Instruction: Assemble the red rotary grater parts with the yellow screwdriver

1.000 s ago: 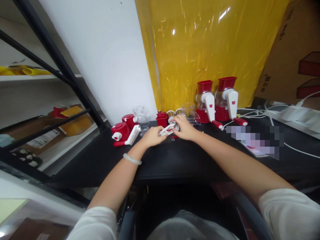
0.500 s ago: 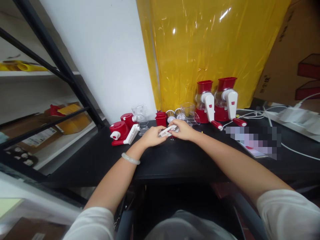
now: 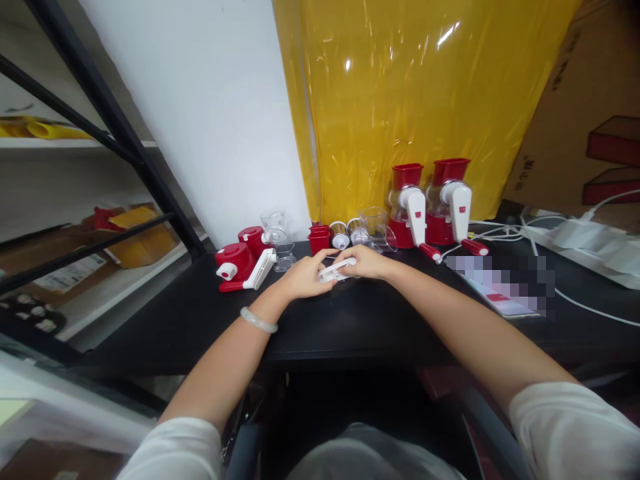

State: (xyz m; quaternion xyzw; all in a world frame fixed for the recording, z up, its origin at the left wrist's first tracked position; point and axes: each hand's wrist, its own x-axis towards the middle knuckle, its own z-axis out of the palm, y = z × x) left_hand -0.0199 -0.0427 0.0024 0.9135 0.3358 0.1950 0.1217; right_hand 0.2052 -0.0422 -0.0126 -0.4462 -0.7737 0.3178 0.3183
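A white crank arm (image 3: 336,270), like those on the assembled graters, is held between my two hands above the black table. My left hand (image 3: 304,275) grips its left end, and my right hand (image 3: 369,261) closes on the right end; fingers partly cover it. Just beyond lie red plastic pushers (image 3: 319,239), metal grating drums (image 3: 339,235) and a clear plastic housing (image 3: 383,238). To the left stand two red grater bases, the front one (image 3: 235,259) beside another white crank arm (image 3: 261,269) with a red handle.
Two assembled red-and-white rotary graters (image 3: 407,223) stand at the back right. Nearby are white cables (image 3: 495,231), a power strip (image 3: 580,240) and a pixelated phone-like device (image 3: 500,293). A black-framed shelf (image 3: 145,180) rises at left; yellow film (image 3: 400,87) hangs behind the black table (image 3: 320,333).
My hands turn the white crank arm between them, and my right fingers shift from above it to its right end. The view drifts slightly.
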